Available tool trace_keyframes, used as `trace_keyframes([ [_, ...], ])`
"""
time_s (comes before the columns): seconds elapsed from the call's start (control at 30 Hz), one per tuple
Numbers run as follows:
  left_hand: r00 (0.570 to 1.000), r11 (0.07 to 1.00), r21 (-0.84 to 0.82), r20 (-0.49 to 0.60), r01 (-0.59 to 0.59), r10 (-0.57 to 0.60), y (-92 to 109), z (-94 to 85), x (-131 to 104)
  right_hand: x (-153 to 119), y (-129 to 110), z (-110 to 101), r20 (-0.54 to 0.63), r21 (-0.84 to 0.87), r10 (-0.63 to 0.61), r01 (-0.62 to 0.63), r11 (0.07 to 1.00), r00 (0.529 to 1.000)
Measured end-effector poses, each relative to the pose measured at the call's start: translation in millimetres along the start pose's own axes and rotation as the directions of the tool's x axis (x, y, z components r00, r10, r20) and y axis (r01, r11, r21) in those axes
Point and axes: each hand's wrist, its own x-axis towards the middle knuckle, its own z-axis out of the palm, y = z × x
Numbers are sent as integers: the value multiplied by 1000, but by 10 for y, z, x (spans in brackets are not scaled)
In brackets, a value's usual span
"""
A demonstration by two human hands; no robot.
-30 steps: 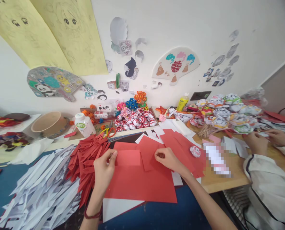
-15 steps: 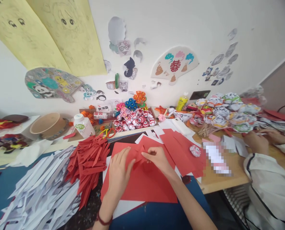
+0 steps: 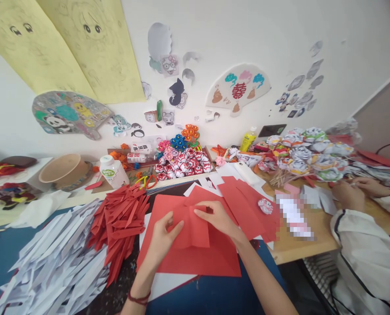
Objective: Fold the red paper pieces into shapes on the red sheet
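A small sheet of red paper (image 3: 198, 234) with a crease down its middle is spread between my two hands. My left hand (image 3: 163, 234) grips its left side, the thumb lying over the paper and the fingers curled. At the upper right, my right hand (image 3: 219, 218) pinches its top part between thumb and fingers. Beneath it lies a larger stack of red sheets (image 3: 201, 267), with white paper under that. Left of my hands are a pile of folded red paper strips (image 3: 119, 218) and a bigger pile of folded white strips (image 3: 60, 262).
More red sheets (image 3: 240, 210) lie to the right, with a paper flower (image 3: 265, 206) on top. Behind stand a white bottle (image 3: 114, 173), scissors (image 3: 146, 180) and red-white flowers (image 3: 188, 164). A co-worker's hands (image 3: 350, 194) are at the far right.
The small red paper, folded and blurred before, now lies opened out flat with its crease showing. My left hand has moved slightly down, its fingers more curled.
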Motion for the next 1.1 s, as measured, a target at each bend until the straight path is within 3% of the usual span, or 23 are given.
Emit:
trace_keyframes([
  [0.1, 999, 1000, -10, 40, 13, -12, 20, -5, 39, 1, 28, 40, 94, 40, -2, -2, 999, 996],
  [0.23, 995, 989, -148, 100, 5, 9, 68, 1, 94, 27, 54, 80, 113, 60, -8, 1, 998, 994],
  [0.3, 991, 991, -135, 129, 1, 16, 82, -3, 113, 37, 48, 86, 119, 95, -9, -2, 996, 993],
  [0.43, 995, 1000, -23, 101, -7, 9, 100, -25, 124, 46, 17, 83, 139, 112, -22, 6, 994, 990],
  [0.87, 976, 991, -14, 172, -132, 133, 266, -40, 81, 69, -66, 67, 242, 119, -79, 51, 992, 967],
  [1.1, 985, 992, -45, 122, -120, 125, 307, -4, 31, 53, -55, 103, 184, 223, -69, 27, 974, 980],
])
